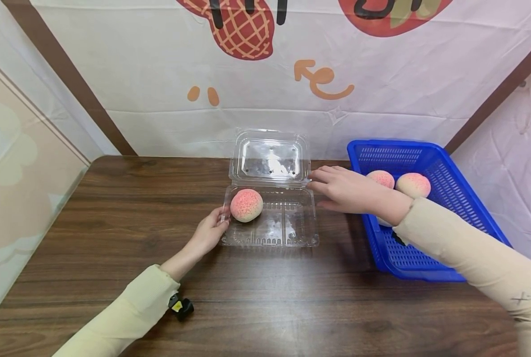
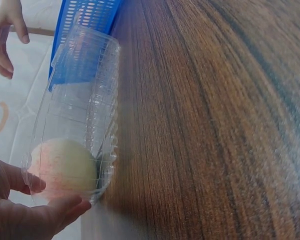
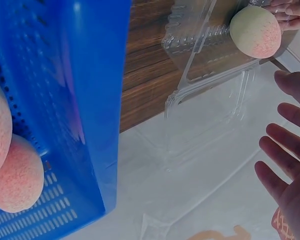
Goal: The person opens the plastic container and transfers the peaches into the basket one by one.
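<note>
A clear plastic clamshell box (image 1: 270, 233) lies on the table with its lid (image 1: 270, 158) raised at the back. One pink and cream toy peach (image 1: 246, 205) sits in its left end. My left hand (image 1: 209, 230) pinches the box's left wall, thumb and fingers on either side of the rim in the left wrist view. Above the box's right side hovers my right hand (image 1: 346, 188), fingers spread and holding nothing. The right wrist view shows those fingers (image 3: 285, 135) apart from the peach (image 3: 255, 32) and the box.
To the right stands a blue plastic basket (image 1: 466, 198) with several more peaches (image 1: 413, 185) inside, partly hidden by the right forearm. A printed cloth (image 1: 158, 74) hangs along the table's back edge. A black strap (image 1: 182, 307) shows by the left sleeve.
</note>
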The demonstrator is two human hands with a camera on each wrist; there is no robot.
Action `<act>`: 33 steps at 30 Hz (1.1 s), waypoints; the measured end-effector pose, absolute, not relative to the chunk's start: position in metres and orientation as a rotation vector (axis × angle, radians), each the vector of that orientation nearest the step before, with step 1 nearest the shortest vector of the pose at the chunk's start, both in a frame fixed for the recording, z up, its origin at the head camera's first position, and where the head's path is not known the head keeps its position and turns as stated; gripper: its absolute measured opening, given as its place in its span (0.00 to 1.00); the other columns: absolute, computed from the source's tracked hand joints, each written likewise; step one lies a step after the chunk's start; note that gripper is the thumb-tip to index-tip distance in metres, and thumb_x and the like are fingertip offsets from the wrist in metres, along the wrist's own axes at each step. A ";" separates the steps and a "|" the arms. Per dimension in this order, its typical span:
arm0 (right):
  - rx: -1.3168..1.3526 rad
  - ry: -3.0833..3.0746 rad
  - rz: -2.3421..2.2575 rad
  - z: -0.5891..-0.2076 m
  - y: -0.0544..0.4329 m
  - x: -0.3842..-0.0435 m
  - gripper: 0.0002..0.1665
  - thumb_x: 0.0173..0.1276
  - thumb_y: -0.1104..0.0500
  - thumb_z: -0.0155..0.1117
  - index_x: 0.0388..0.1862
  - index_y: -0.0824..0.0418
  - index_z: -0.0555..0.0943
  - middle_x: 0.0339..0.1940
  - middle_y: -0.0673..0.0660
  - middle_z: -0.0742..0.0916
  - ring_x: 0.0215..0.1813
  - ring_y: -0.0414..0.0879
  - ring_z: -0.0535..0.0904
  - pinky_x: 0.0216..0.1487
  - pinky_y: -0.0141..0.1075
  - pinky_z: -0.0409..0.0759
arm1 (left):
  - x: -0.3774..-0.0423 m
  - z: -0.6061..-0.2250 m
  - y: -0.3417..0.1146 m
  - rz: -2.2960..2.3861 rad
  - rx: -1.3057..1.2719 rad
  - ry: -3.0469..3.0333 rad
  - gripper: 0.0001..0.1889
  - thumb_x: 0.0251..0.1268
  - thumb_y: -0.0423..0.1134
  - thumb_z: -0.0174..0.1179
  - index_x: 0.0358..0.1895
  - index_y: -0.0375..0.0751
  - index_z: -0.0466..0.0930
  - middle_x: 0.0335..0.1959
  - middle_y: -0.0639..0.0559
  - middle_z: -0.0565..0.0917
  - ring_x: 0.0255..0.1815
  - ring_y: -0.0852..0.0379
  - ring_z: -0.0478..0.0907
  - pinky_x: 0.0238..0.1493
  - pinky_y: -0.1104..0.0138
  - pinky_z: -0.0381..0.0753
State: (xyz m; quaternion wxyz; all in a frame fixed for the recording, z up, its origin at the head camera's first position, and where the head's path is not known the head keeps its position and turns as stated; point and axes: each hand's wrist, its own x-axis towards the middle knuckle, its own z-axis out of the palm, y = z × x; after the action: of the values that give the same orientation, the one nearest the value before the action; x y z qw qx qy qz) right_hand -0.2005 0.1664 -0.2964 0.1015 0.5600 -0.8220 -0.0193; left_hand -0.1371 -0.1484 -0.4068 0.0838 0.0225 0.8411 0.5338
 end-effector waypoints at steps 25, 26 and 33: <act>1.673 -2.498 0.025 -0.298 0.142 -0.194 0.28 0.55 0.54 0.67 0.53 0.65 0.74 0.52 0.61 0.78 0.55 0.54 0.72 0.56 0.45 0.72 | -0.137 -0.406 -0.148 1.572 0.046 2.526 0.20 0.64 0.25 0.43 0.59 0.19 0.60 0.56 0.27 0.70 0.59 0.40 0.68 0.59 0.56 0.69; 1.677 -2.501 0.031 -0.298 0.140 -0.194 0.27 0.56 0.54 0.67 0.53 0.64 0.74 0.52 0.61 0.78 0.55 0.54 0.72 0.57 0.45 0.72 | -0.137 -0.406 -0.148 1.571 0.046 2.528 0.20 0.64 0.25 0.43 0.59 0.19 0.60 0.56 0.27 0.70 0.59 0.40 0.68 0.59 0.56 0.69; 1.705 -2.499 0.029 -0.300 0.133 -0.191 0.27 0.56 0.54 0.67 0.54 0.64 0.74 0.52 0.61 0.77 0.55 0.54 0.72 0.57 0.44 0.71 | -0.137 -0.405 -0.148 1.571 0.048 2.531 0.21 0.64 0.25 0.43 0.59 0.19 0.60 0.57 0.27 0.69 0.59 0.39 0.67 0.60 0.56 0.68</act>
State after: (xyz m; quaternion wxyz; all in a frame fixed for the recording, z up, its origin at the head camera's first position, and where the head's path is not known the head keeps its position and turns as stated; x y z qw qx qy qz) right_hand -0.1914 0.1334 -0.3000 0.0584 0.5626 -0.8246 0.0094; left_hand -0.1366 -0.1481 -0.4053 0.0808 0.0162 0.8467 0.5256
